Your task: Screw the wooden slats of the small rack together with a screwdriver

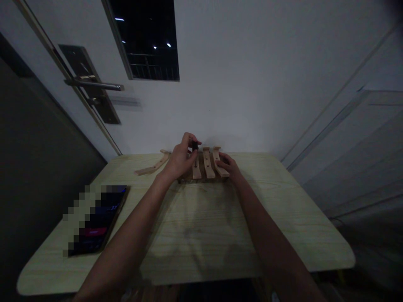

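A small wooden rack (pixel 206 165) of several upright slats stands at the far edge of the light wood table (pixel 201 226), close to the wall. My left hand (pixel 181 157) is at the rack's left end, thumb and fingers pinched on a small black part (pixel 194 145) above a slat. My right hand (pixel 229 167) rests on the rack's right side, fingers pressed against the outer slat and holding it. A loose curved wooden piece (pixel 153 166) lies on the table just left of the rack.
A phone (pixel 99 222) with a lit screen lies at the table's near left. A door with a metal lever handle (pixel 94 85) stands at the left, a dark window (pixel 146 40) above, and white panels (pixel 362 147) lean at the right.
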### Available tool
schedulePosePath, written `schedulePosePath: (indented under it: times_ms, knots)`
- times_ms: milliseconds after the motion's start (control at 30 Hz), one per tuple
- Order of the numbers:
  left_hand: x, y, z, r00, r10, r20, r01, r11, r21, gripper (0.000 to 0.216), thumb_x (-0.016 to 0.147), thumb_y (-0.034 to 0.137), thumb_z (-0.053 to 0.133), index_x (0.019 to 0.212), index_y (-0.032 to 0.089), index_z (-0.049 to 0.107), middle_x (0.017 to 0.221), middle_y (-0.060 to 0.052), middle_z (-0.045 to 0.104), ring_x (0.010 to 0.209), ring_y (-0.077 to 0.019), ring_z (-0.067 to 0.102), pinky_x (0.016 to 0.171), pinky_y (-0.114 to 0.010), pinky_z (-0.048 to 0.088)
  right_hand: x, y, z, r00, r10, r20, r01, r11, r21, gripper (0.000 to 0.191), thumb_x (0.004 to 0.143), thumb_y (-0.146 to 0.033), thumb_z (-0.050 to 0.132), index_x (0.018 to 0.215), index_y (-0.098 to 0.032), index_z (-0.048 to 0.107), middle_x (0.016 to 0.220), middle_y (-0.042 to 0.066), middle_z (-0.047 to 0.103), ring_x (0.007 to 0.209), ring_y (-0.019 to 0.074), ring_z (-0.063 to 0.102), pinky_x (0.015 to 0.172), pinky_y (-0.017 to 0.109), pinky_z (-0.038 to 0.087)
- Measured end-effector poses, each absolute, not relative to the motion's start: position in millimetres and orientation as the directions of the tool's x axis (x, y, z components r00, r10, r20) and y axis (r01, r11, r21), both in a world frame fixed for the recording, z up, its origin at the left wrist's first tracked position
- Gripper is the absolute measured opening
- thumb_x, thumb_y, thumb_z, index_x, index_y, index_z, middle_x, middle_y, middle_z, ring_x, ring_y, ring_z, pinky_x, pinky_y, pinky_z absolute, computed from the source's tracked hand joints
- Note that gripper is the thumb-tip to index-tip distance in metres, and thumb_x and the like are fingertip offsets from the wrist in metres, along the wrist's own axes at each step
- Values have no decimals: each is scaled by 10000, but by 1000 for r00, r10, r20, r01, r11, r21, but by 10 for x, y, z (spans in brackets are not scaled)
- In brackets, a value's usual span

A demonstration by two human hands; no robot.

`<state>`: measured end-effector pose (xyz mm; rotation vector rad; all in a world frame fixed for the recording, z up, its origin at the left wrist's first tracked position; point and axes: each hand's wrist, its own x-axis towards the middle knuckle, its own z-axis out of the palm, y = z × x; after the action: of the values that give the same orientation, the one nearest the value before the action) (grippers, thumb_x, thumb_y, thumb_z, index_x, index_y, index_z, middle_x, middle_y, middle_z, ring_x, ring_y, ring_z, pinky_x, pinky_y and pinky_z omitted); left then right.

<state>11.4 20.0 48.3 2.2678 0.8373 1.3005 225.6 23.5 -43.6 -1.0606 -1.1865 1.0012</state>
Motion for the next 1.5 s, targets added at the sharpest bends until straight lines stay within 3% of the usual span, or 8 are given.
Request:
schedulePosePath:
  times_ms: [267, 467, 700, 933, 1133, 1300, 1500]
  knots:
    - [94, 218, 470, 397, 654, 644, 302, -755, 582, 309, 762, 79, 470, 1031, 215, 402, 1059, -64, 612, 883, -144, 612, 687, -257, 505, 2271, 224, -416, 87, 980, 177, -56, 182, -982, 518, 561, -403, 752, 1032, -218, 639, 1092, 59, 680, 1030, 258, 615, 968, 440, 442]
    - [115, 205, 487, 320, 668, 672, 370, -741, 561, 246, 784, 198, 605, 983, 202, 461, 980, -30, 559, 810, -128, 570, 649, -242, 498, 2263, 248, -460, 108, 974, 201, -44, 207, -977, 537, 548, -441, 743, 1025, -216, 642, 1093, 62, 678, 1041, 264, 605, 959, 442, 450]
    - [99, 253, 446, 308, 642, 702, 388, -759, 523, 187, 809, 169, 602, 957, 201, 491, 918, -6, 546, 743, -101, 548, 630, -221, 487, 2290, 304, -502, 169, 954, 248, 56, 242, -969, 450, 652, -516, 641, 986, -215, 666, 1104, 73, 679, 1057, 252, 593, 991, 444, 425]
    - [107, 230, 491, 305, 618, 724, 382, -776, 502, 171, 781, 133, 604, 907, 191, 504, 868, 1, 535, 719, -97, 536, 626, -219, 487, 2296, 315, -546, 153, 949, 275, 73, 266, -961, 498, 661, -531, 643, 1032, -199, 661, 1136, 95, 668, 1063, 256, 597, 980, 449, 441]
    - [85, 176, 563, 363, 634, 683, 361, -772, 524, 147, 796, 125, 572, 914, 192, 517, 865, -7, 607, 787, -124, 610, 765, -286, 527, 2326, 329, -555, 150, 956, 254, 36, 251, -967, 487, 643, -495, 671, 1024, -193, 656, 1130, 99, 670, 1069, 266, 603, 995, 460, 431]
    - [91, 192, 521, 371, 654, 659, 307, -756, 578, 240, 830, 126, 560, 1035, 211, 467, 1041, -52, 664, 944, -166, 652, 863, -347, 526, 2325, 353, -585, 149, 947, 284, 68, 276, -959, 465, 660, -498, 659, 1022, -206, 656, 1133, 88, 672, 1075, 259, 598, 1000, 458, 426]
    - [85, 182, 545, 336, 618, 711, 439, -771, 462, 225, 793, 97, 544, 995, 193, 533, 989, -46, 599, 884, -162, 596, 765, -322, 525, 2304, 344, -581, 171, 943, 286, 74, 277, -958, 462, 662, -501, 648, 1013, -201, 659, 1122, 95, 671, 1063, 266, 600, 989, 463, 432]
